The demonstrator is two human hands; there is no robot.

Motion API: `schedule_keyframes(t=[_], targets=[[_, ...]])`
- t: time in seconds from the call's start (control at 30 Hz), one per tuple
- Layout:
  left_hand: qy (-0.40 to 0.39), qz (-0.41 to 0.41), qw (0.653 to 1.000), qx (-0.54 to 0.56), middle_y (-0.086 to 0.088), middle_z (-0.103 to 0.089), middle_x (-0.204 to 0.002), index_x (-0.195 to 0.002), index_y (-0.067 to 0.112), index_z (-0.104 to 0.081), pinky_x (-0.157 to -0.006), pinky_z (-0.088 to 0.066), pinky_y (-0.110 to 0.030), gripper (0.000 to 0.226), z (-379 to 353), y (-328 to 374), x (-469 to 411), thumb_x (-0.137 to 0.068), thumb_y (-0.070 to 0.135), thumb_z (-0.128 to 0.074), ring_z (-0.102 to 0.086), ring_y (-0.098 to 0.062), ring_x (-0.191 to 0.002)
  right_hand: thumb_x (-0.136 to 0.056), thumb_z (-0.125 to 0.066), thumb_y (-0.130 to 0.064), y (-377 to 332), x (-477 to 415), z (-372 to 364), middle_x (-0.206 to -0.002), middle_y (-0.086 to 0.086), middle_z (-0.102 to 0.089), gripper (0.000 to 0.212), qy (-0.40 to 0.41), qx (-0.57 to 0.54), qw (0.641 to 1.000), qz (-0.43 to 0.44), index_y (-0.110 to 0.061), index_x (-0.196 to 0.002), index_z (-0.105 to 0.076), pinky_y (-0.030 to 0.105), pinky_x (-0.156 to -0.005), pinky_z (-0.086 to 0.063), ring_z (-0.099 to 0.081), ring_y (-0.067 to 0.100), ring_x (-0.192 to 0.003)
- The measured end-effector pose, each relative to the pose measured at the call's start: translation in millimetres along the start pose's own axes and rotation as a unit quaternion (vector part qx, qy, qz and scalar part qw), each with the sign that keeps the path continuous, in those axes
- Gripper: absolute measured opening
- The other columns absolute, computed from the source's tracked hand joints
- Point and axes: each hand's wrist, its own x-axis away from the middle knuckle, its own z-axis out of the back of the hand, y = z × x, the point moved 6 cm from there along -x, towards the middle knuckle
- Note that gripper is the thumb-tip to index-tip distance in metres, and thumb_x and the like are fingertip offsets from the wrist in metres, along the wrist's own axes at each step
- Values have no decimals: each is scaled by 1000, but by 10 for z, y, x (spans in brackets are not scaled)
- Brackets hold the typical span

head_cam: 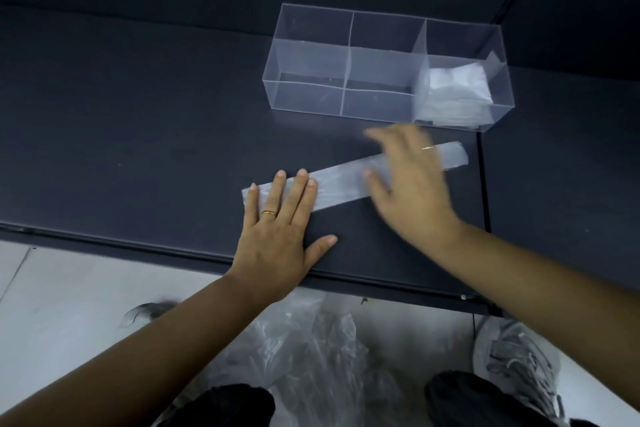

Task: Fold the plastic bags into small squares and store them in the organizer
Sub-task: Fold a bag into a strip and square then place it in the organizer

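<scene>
Left hand [277,232] is lying flat with straight, spread fingers, pressing the left end of the folded bag strip [339,184] onto the dark matte table [138,132]. Right hand [408,180] is showing blurred over the strip's right half, fingers loosely apart and gripping nothing; whether it is touching the strip I cannot tell. The strip is thin, cloudy and flat, its long axis running from near-left to far-right, so the free end is lying nearer the right hand. Just beyond, the clear rigid organizer [311,55] is holding white folded bags [457,90] at its right end, while crinkled loose bags [311,340] are waiting below the table edge.
</scene>
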Motion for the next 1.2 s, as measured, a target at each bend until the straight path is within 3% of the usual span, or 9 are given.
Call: schedule_keyframes(t=[0.13, 0.37, 0.47, 0.53, 0.63, 0.77, 0.93, 1.07, 1.2], targets=[[4, -24, 1000, 7, -10, -20, -158, -151, 8, -22, -113, -20, -61, 78, 9, 25, 14, -93, 60, -12, -16, -34, -145, -102, -34, -39, -364, 371, -542, -161, 1, -10, 60, -247, 22, 956, 157, -13, -153, -16, 31, -120, 1, -2, 13, -148], [16, -24, 1000, 9, -10, -27, -156, -149, 8, -30, -112, -22, -61, 80, 31, 28, 4, -92, 62, -17, -22, -34, -144, -84, 1, -66, 656, 341, -258, -157, -6, 20, 85, -248, 144, 958, 26, -18, -153, 9, 25, -115, 17, 23, 5, -143], [23, -26, 999, 6, -10, -29, -155, -149, 7, -31, -112, -23, -61, 80, 33, 25, -8, -92, 62, -17, -23, -35, -144, -97, -18, -51, 1023, 265, -28, -160, -4, 5, 68, -209, 119, 970, -33, -16, -153, -5, 21, -115, 12, 13, 3, -143], [21, -26, 999, 4, -11, -28, -155, -149, 7, -30, -112, -23, -61, 80, 34, 29, -10, -93, 62, -16, -23, -34, -144, -102, -34, -33, 1161, 133, 116, -159, 0, -20, 52, -143, 68, 985, -67, -14, -150, -28, 28, -118, -4, -11, 13, -147], [24, -26, 999, 7, -11, -28, -155, -149, 7, -30, -111, -24, -61, 80, 41, 27, -6, -93, 62, -16, -23, -34, -144, -96, -54, -20, 1225, -67, 260, -133, 5, -51, 34, -61, 47, 992, -97, -13, -129, -56, 36, -106, -27, -41, 25, -127], [21, -44, 999, 11, -11, -29, -155, -148, 7, -31, -111, -25, -62, 81, 54, -4, -21, -92, 64, -16, -24, -34, -143, -92, -59, -25, 1261, -190, 243, -98, -5, -54, 19, -95, 84, 983, -131, -18, -110, -60, 35, -94, -29, -48, 23, -110], [14, -99, 995, -13, -7, -25, -157, -150, 10, -26, -115, -16, -57, 80, 72, -161, -99, -93, 65, -11, -19, -29, -146, -88, -65, -22, 1288, -20, 382, -88, -7, -56, 10, -121, -4, 981, -150, -18, -79, -61, 22, -78, -39, -53, 11, -88], [15, -189, 981, -33, 1, -19, -159, -152, 17, -21, -118, -7, -54, 74, 98, -313, -217, -95, 64, -16, -9, -22, -148, -84, -68, -6, 1305, 376, 472, -59, -4, -61, 15, -153, -304, 885, -316, -14, -73, -61, 16, -52, -46, -54, 6, -52], [49, -225, 973, -11, 1, -22, -158, -151, 15, -26, -119, -3, -50, 77, 248, -166, -285, -92, 66, -24, -9, -21, -148, -84, -65, 1, 1197, 774, 455, -65, 2, -56, 15, -233, -405, 784, -409, -10, -93, -60, 18, -51, -46, -51, 8, -55]])
